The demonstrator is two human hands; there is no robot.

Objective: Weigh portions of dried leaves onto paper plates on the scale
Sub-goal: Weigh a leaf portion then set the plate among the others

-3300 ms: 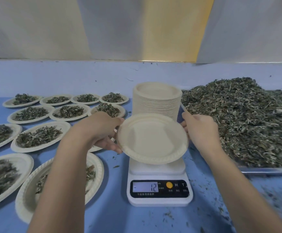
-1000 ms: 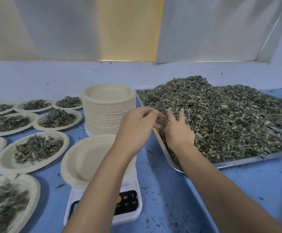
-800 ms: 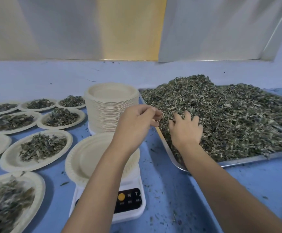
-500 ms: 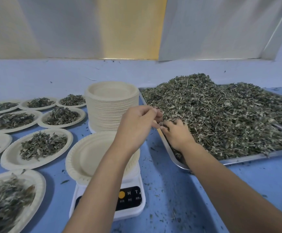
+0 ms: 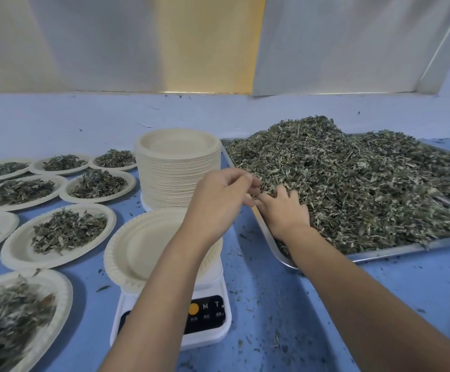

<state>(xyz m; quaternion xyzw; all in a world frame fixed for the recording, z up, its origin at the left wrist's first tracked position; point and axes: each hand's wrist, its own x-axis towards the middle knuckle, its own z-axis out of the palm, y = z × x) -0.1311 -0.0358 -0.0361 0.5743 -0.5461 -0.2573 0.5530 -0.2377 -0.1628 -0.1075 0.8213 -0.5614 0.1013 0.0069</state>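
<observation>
1. One heap of dried leaves (image 5: 352,183) fills the metal tray (image 5: 379,254) at the right of the blue surface (image 5: 272,304).
2. Right hand (image 5: 284,212) lies on the heap's near left edge, fingers curled into the leaves and gripping some.
3. Left hand (image 5: 218,202) hovers close beside it, fingers bent toward the thumb (whether it holds leaves, I cannot tell).
4. An empty paper plate (image 5: 137,245) sits on the scale (image 5: 205,314), just left of the tray.
</observation>
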